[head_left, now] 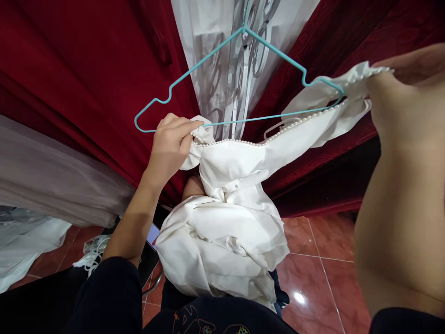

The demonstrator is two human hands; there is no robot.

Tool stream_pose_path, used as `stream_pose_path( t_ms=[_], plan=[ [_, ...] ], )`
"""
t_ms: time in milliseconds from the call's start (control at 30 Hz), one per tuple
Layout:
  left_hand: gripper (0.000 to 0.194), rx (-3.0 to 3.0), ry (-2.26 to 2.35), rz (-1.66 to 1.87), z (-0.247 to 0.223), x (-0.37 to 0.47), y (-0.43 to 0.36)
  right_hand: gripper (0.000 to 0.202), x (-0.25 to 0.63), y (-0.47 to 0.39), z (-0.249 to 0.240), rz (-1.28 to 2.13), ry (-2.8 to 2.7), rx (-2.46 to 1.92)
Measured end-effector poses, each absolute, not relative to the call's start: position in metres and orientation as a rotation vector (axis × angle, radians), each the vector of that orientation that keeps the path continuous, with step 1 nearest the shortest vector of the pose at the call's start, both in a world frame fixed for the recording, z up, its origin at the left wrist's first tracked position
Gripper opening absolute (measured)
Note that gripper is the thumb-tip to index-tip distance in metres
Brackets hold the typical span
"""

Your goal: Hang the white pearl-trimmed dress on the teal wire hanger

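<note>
A white dress [231, 160] with a pearl-beaded neckline spreads between my hands, its skirt bunched over my lap. A light-blue hanger [205, 56] stands above it, and its right arm passes inside the dress's right shoulder opening. My left hand [172, 141] is closed, pinching the lower bar of the hanger along with the beaded edge near the left sleeve. At the upper right, my right hand [412, 79] grips the far end of the beaded right sleeve and pulls it taut. The fingertips of that hand are partly hidden.
Red curtains [104, 69] hang on both sides. Between them is a white ornate metal frame [239, 88]. White and grey fabric [52, 162] hangs at the left. A phone [153, 235] and white cords [93, 260] lie on a black surface. The floor has red tiles [313, 278].
</note>
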State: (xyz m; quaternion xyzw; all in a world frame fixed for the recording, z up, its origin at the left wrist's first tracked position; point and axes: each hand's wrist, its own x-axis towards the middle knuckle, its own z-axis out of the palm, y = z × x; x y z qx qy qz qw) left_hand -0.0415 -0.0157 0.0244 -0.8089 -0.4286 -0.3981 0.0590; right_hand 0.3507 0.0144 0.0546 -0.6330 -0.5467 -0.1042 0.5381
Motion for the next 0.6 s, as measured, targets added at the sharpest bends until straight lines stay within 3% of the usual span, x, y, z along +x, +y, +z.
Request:
stream_pose_path(
  t_ms=[133, 267, 367, 500, 600],
  plan=[
    [0.042, -2.475, -1.267, -1.261, 0.023, -0.042, -0.009, 0.032, 0.366, 0.0, 0.039, 0.02, -1.567, -1.708],
    [0.041, -2.508, -1.223, -1.327, 0.013, -0.033, -0.001, 0.023, 0.34, -0.023, 0.031, 0.002, -2.092, -1.211],
    [0.04, -2.524, -1.157, -1.375, 0.007, -0.029, 0.003, 0.021, 0.311, -0.028, 0.031, -0.109, -2.034, -0.941],
    [0.04, -2.526, -1.031, -1.413, 0.006, -0.034, 0.005, 0.035, 0.291, -0.017, 0.028, -0.086, -1.947, -0.973],
    [0.033, -2.489, -0.932, -1.41, 0.0, -0.04, 0.004, 0.032, 0.29, -0.011, 0.02, -0.106, -1.878, -0.95]
  ],
)
